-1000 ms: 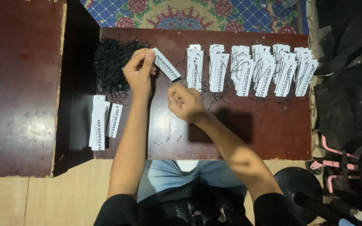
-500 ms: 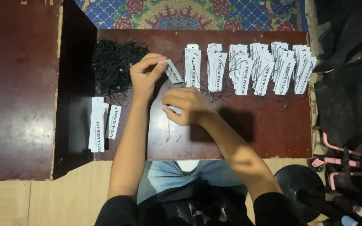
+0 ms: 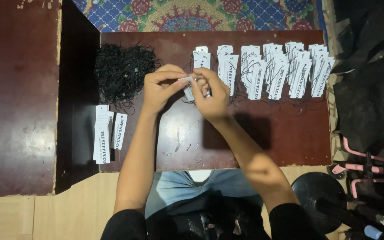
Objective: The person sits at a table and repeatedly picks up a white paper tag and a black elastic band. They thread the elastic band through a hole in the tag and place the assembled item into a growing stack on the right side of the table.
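hands meet over the middle of the dark red board [image 3: 290,146]: the left hand [image 3: 161,89] and right hand [image 3: 212,95] both pinch one small white paper tag [image 3: 187,84] between fingertips, held just above the wood. the tag looks light and thin, stiff enough to keep flat but easy to crease, so a hold on its short end near the hole seems safest. a tangle of black string loops [image 3: 123,73] lies to the left, soft, limp and likely to snag. a neat stack of unstrung tags [image 3: 103,138] sits at the near left edge. rows of finished tags [image 3: 267,71] with strings fan out along the far right.
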